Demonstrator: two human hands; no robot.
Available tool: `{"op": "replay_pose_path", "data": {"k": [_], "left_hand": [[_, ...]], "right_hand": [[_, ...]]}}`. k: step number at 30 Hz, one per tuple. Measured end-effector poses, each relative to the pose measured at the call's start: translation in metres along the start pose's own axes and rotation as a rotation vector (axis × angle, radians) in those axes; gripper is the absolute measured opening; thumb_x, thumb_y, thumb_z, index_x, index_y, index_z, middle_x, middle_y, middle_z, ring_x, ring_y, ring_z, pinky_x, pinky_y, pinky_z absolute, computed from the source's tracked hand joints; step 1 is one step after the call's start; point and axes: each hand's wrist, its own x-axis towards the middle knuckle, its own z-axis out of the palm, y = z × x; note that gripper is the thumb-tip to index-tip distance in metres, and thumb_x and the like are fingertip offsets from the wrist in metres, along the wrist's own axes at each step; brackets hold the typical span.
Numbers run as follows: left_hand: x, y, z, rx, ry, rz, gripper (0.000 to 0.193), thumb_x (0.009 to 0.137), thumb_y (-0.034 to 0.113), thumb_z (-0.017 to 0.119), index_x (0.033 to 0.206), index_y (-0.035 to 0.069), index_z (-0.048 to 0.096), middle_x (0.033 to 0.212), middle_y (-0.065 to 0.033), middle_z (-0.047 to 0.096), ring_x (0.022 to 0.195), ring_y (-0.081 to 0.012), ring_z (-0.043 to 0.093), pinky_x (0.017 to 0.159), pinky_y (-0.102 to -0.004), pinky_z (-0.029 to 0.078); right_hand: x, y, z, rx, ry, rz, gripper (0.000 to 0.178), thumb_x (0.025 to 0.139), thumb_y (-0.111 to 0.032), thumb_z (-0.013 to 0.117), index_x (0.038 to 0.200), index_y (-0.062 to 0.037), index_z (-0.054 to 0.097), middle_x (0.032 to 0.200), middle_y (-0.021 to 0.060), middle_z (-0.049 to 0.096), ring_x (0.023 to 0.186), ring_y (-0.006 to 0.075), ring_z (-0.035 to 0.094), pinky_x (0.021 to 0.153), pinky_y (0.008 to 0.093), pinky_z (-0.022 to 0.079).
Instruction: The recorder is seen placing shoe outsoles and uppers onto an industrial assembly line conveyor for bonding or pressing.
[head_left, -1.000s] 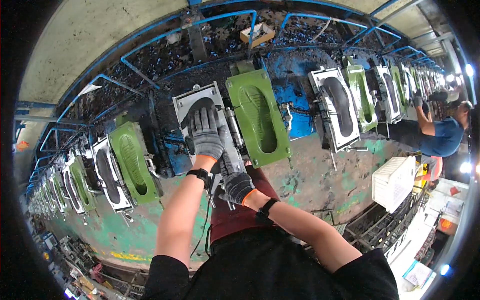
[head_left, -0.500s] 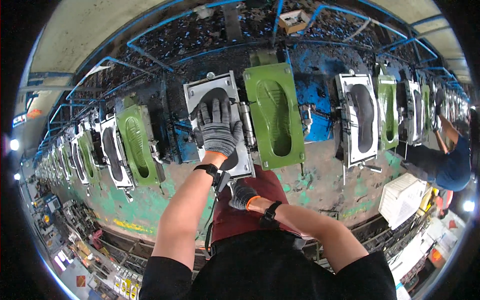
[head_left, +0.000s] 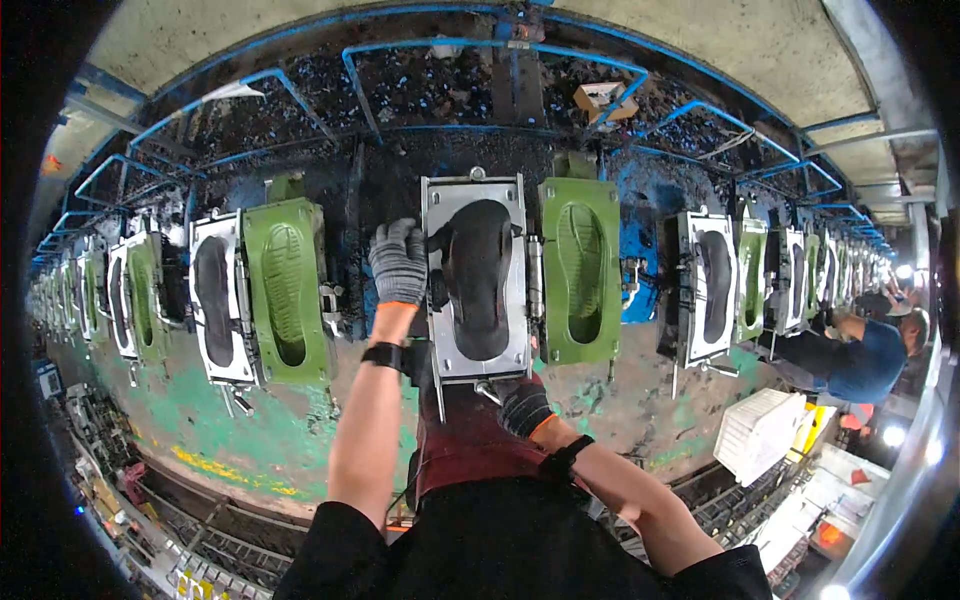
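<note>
In front of me is a shoe-sole mould: a silver plate holding a black foot-shaped form, beside an opened green half with a ridged sole cavity. My left hand, in a grey striped knit glove, is at the plate's left edge, off the black form. Its fingers are curled, their tips hidden, so what they grip is unclear. At the plate's near end, my right hand, in a dark striped glove, is closed around a small metal handle, which is partly covered.
Similar silver plates and green halves line both sides. Blue rails run behind them, with an open carton beyond. A white crate stands at right, near another person.
My left hand has lifted off the black form and moved to the plate's left side, its fingers now curled. My right hand stays at the near-end handle. The view has shifted.
</note>
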Motion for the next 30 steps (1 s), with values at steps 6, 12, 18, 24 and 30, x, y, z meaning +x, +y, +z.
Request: {"op": "replay_pose_path", "data": {"k": [6, 12, 18, 24, 30], "left_hand": [[0.020, -0.006, 0.011, 0.025, -0.359, 0.194, 0.033, 0.091, 0.028, 0.070, 0.117, 0.006, 0.068, 0.114, -0.0209, 0.070, 0.112, -0.0409, 0.062, 0.106, -0.0478, 0.046], [0.026, 0.008, 0.005, 0.241, -0.475, 0.240, 0.043, 0.085, 0.034, 0.076, 0.117, 0.007, 0.069, 0.117, -0.0187, 0.069, 0.111, -0.0390, 0.064, 0.099, -0.0483, 0.050], [0.012, 0.003, 0.002, 0.112, -0.484, 0.103, 0.026, 0.089, 0.024, 0.072, 0.106, 0.005, 0.065, 0.109, -0.0219, 0.069, 0.105, -0.0425, 0.064, 0.090, -0.0486, 0.052], [-0.012, -0.013, -0.010, 0.204, -0.559, 0.356, 0.022, 0.093, 0.029, 0.065, 0.100, 0.009, 0.068, 0.103, -0.0213, 0.068, 0.102, -0.0421, 0.065, 0.089, -0.0512, 0.052], [-0.009, 0.024, -0.024, -0.199, -0.288, 0.098, 0.028, 0.084, 0.021, 0.078, 0.106, 0.006, 0.069, 0.103, -0.0197, 0.069, 0.101, -0.0383, 0.066, 0.091, -0.0458, 0.053]], "right_hand": [[-0.002, 0.001, -0.015, -0.163, 0.097, -0.260, 0.052, 0.090, -0.031, 0.053, 0.141, -0.0242, 0.060, 0.131, 0.0104, 0.068, 0.120, 0.0305, 0.065, 0.111, 0.0495, 0.044], [-0.002, -0.002, -0.019, -0.164, 0.061, -0.178, 0.048, 0.092, -0.038, 0.059, 0.139, -0.0248, 0.060, 0.123, 0.0159, 0.070, 0.112, 0.0343, 0.067, 0.101, 0.0472, 0.048], [-0.033, 0.041, -0.027, 0.126, -0.031, -0.377, 0.050, 0.091, -0.034, 0.070, 0.132, -0.0061, 0.064, 0.110, 0.0213, 0.070, 0.097, 0.0370, 0.069, 0.088, 0.0425, 0.056], [-0.112, 0.172, 0.018, 0.504, 0.416, -0.445, 0.028, 0.095, -0.010, 0.058, 0.119, -0.0067, 0.072, 0.115, 0.0150, 0.072, 0.096, 0.0280, 0.072, 0.080, 0.0375, 0.059], [-0.178, 0.266, 0.118, 0.626, 0.525, -0.055, 0.022, 0.093, -0.016, 0.069, 0.113, -0.0083, 0.069, 0.103, 0.0125, 0.074, 0.083, 0.0300, 0.071, 0.071, 0.0412, 0.058]]}}
